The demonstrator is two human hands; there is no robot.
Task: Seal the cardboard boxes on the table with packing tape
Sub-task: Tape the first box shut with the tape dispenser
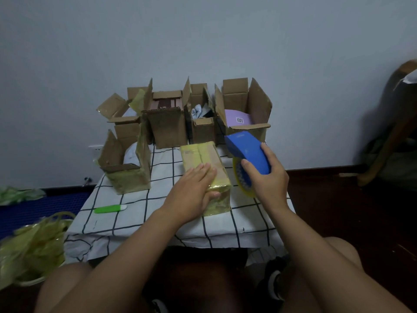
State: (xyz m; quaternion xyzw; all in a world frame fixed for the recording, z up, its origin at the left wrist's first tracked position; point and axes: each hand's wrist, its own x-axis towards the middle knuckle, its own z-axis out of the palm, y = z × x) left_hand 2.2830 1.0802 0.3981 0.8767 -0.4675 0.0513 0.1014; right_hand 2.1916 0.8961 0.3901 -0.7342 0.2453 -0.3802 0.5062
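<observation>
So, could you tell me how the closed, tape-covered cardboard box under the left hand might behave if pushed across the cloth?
The closed, tape-covered cardboard box lies long and low, so it probably slides rather than tips. Its glossy tape wrap may be slippery under the left hand. The checked tablecloth might bunch.

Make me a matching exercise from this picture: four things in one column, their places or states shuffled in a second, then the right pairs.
Things:
1. closed box
2. tape dispenser
3. green cutter
4. purple item

Places or states:
A. lying alone on the checked cloth
B. in the right hand's grip
C. inside an open box at the back right
D. under the left hand's flat fingers

Pairs: 1-D, 2-B, 3-A, 4-C
</observation>
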